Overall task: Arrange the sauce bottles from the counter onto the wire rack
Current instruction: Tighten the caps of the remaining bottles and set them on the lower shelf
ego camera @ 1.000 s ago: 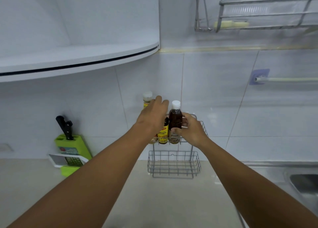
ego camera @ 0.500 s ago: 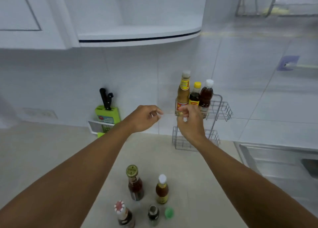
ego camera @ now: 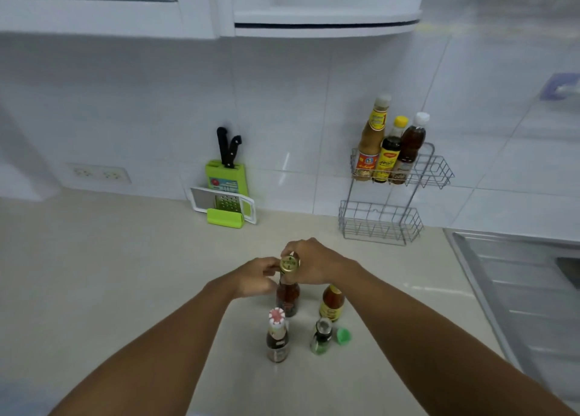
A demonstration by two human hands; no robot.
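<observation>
A two-tier wire rack (ego camera: 434,170) stands against the tiled wall; its upper basket holds three sauce bottles (ego camera: 387,151) and its lower basket (ego camera: 379,224) holds nothing. Several bottles stand on the counter near me. My right hand (ego camera: 317,265) and my left hand (ego camera: 257,276) both close around the neck of a dark red bottle with a gold cap (ego camera: 288,296). Beside it stand an amber bottle with a yellow label (ego camera: 331,304), a bottle with a red-and-white cap (ego camera: 277,337) and a small green bottle (ego camera: 320,335).
A loose green cap (ego camera: 343,335) lies by the green bottle. A green knife block (ego camera: 226,177) and a grater (ego camera: 224,203) lean on the wall at left. A steel sink (ego camera: 527,287) lies to the right. White cabinets hang overhead.
Both hands left the rack and came down to the counter, closing on the gold-capped bottle. My view dropped and swung left, bringing the counter bottles into sight.
</observation>
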